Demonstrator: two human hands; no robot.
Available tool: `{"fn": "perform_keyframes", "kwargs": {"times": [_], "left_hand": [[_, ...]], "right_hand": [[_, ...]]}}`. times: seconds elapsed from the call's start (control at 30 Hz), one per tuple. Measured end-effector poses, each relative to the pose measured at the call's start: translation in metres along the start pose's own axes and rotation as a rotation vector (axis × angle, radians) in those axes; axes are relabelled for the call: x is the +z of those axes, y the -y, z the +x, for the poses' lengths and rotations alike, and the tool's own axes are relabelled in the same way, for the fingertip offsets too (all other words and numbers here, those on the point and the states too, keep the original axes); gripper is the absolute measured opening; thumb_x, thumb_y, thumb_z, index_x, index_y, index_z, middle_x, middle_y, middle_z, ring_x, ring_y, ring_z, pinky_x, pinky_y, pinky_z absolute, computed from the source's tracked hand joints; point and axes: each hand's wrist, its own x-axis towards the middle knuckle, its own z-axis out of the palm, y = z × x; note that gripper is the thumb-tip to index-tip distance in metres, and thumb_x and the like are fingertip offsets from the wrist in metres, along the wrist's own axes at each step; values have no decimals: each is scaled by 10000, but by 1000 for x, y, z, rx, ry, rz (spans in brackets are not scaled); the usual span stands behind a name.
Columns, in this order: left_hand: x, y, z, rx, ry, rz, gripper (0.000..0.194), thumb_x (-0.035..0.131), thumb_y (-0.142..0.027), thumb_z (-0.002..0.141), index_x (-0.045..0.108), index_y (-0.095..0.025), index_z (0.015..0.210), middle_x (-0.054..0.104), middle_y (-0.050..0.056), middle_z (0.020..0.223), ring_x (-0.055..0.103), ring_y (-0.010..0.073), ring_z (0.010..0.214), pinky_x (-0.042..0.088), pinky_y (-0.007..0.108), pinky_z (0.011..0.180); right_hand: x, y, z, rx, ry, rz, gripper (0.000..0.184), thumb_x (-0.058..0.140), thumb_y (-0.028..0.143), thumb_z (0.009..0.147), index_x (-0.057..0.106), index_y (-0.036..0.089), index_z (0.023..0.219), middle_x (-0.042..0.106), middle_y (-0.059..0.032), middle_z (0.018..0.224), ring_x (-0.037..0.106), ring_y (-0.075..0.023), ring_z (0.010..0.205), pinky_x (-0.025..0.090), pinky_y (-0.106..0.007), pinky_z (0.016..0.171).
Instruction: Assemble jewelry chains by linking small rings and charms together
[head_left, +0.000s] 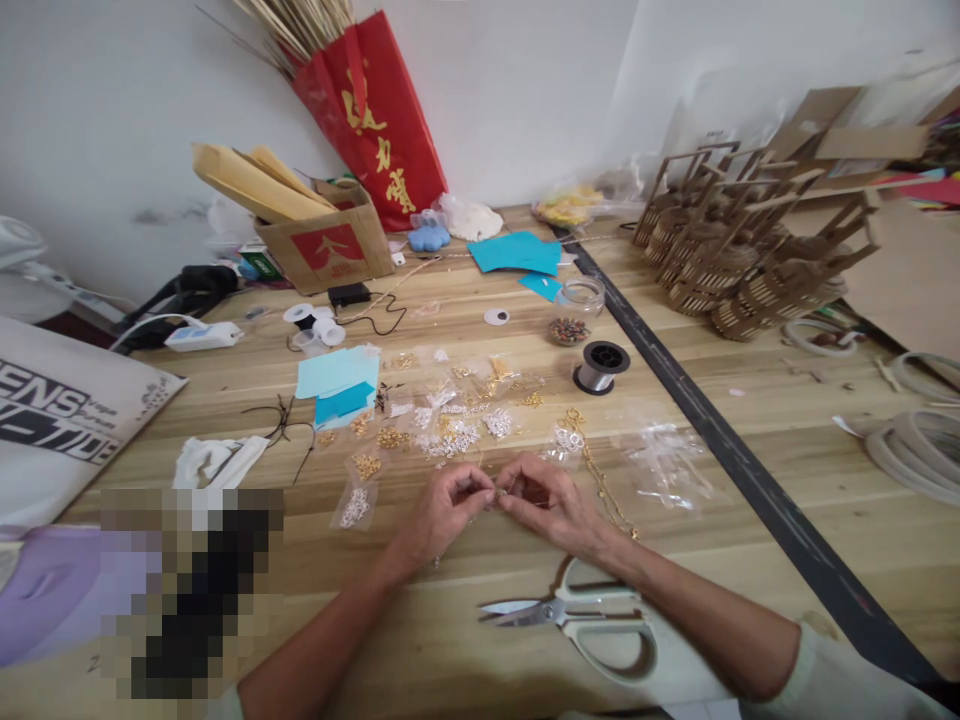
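At the middle of the wooden table, my left hand (pixel 456 508) and my right hand (pixel 541 502) meet, thumbs and forefingers pinched close together. Between the fingertips is a thin chain with small links; its fine detail is too small to make out. A loose end (pixel 437 562) of it dangles below my left hand. Just right of my right hand lies a gold chain (pixel 600 480) with small charms. Scissors (pixel 574 612) with pale handles rest under my right forearm, blades pointing left. Beyond my hands are small bags of silver beads (pixel 454 437) and gold findings (pixel 392 438).
A wire spool (pixel 600 367) and a glass jar of beads (pixel 576 315) stand behind. Clear plastic bags (pixel 667 465) lie right, before a dark strip (pixel 697 420) across the table. Woven baskets (pixel 750 240) stand back right; a cardboard box (pixel 326 245) and red bag (pixel 382 120) back left.
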Motion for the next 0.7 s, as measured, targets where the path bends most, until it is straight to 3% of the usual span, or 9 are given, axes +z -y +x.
{"fn": "perform_keyframes", "kwargs": {"times": [0.4, 0.7], "left_hand": [[4, -8, -2, 36, 1, 69, 97, 592, -204, 798, 617, -148, 724, 598, 1, 681, 524, 130, 656, 401, 230, 627], [4, -5, -4, 55, 9, 126, 112, 570, -208, 820, 602, -147, 732, 564, -5, 668, 487, 124, 630, 377, 227, 608]], "right_hand": [[2, -5, 0, 22, 34, -2, 86, 583, 225, 836, 570, 158, 785, 467, 44, 623, 405, -89, 544, 308, -212, 501], [2, -2, -2, -53, 19, -72, 38, 561, 141, 817, 568, 162, 785, 486, 37, 662, 415, -85, 551, 313, -204, 506]]}}
